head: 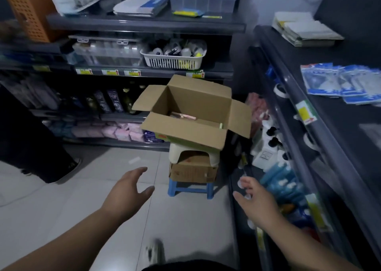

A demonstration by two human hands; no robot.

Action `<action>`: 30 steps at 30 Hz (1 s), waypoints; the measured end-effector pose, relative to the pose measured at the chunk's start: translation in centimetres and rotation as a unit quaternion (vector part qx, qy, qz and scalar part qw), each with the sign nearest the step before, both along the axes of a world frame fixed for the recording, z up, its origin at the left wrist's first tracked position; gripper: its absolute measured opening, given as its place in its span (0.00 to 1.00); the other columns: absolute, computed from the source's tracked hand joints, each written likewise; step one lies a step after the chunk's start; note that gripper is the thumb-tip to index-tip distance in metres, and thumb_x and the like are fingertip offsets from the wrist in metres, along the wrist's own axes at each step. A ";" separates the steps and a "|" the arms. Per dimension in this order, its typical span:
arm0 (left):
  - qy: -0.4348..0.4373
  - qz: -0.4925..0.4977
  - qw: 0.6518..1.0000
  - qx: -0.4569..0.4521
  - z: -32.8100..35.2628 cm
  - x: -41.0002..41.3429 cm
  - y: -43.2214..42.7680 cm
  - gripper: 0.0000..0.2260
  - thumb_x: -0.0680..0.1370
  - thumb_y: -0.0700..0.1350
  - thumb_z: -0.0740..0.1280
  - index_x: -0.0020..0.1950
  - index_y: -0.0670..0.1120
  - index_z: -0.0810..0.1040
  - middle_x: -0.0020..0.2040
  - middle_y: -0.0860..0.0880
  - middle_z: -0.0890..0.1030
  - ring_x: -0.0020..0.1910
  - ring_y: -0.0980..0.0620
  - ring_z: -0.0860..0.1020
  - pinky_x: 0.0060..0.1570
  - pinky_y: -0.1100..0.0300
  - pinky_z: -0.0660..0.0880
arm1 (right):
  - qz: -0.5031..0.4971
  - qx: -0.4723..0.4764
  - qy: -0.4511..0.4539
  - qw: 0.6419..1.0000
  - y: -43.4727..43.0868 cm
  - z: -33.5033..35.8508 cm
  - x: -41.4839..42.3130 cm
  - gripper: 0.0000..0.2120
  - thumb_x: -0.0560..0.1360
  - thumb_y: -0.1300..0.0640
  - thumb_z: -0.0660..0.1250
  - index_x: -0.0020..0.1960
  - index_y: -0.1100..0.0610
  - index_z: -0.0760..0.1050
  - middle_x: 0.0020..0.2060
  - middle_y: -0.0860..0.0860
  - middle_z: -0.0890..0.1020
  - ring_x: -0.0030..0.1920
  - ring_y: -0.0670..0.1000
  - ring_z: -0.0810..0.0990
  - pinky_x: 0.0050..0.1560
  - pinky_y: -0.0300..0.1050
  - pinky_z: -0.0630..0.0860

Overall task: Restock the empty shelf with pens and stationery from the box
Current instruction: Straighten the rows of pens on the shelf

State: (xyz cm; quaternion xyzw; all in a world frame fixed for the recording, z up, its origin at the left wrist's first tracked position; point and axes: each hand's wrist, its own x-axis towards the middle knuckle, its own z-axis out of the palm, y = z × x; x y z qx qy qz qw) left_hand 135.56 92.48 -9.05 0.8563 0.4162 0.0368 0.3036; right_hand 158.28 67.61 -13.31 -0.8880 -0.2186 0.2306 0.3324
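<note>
An open cardboard box stands on a white stool, flaps spread wide, with a pinkish item showing inside. My left hand reaches out over the floor below and left of the box, fingers straight, holding nothing. My right hand is stretched forward low at the right, near the lower shelf's edge, fingers spread and holding nothing. A dark shelf on the right carries blue-white packets at its far end, with bare surface nearer me.
Under the white stool sit a smaller carton and a blue stool. Shelving at the back holds a white basket of items, bottles and pink packs. Another person's dark leg and shoe stand at the left.
</note>
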 end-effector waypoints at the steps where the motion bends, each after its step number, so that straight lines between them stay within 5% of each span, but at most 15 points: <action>1: 0.002 -0.004 1.000 0.000 -0.3 1.0 1.5 0.27 0.75 0.52 0.70 0.71 0.52 0.67 0.68 0.50 0.72 0.64 0.52 0.73 0.62 0.57 0.70 | 0.003 -0.007 0.001 1.000 1.3 -0.1 1.1 0.23 0.73 0.50 0.71 0.67 0.49 0.70 0.60 0.47 0.77 0.59 0.48 0.76 0.59 0.45 0.73; 10: -0.023 -0.125 0.990 0.054 0.2 14.6 19.9 0.26 0.73 0.48 0.72 0.70 0.52 0.69 0.67 0.51 0.72 0.62 0.52 0.73 0.57 0.61 0.69 | -0.047 0.034 -0.040 0.998 18.0 1.7 10.4 0.18 0.73 0.53 0.71 0.59 0.42 0.69 0.54 0.42 0.77 0.51 0.40 0.75 0.48 0.37 0.71; 14: -0.033 -0.168 0.982 0.083 1.3 20.1 26.2 0.27 0.74 0.49 0.71 0.71 0.50 0.68 0.68 0.51 0.71 0.63 0.51 0.73 0.57 0.63 0.67 | -0.065 0.028 -0.073 0.995 25.1 2.6 13.4 0.21 0.72 0.50 0.72 0.64 0.47 0.71 0.55 0.41 0.78 0.54 0.43 0.77 0.53 0.39 0.72; 22: 0.005 -0.250 0.968 0.028 -3.0 25.8 28.4 0.27 0.75 0.53 0.67 0.73 0.53 0.65 0.70 0.53 0.68 0.65 0.53 0.71 0.61 0.62 0.68 | -0.042 -0.041 -0.021 0.998 30.6 -1.2 17.1 0.25 0.71 0.51 0.73 0.66 0.51 0.71 0.59 0.48 0.78 0.56 0.46 0.76 0.53 0.38 0.70; 30: 0.002 -0.267 0.963 0.023 -5.3 29.6 27.9 0.27 0.75 0.53 0.67 0.73 0.56 0.63 0.72 0.56 0.64 0.65 0.56 0.69 0.59 0.70 0.64 | 0.101 -0.135 0.039 0.985 35.7 -6.2 20.3 0.34 0.69 0.48 0.75 0.71 0.48 0.66 0.66 0.51 0.73 0.65 0.51 0.72 0.60 0.41 0.71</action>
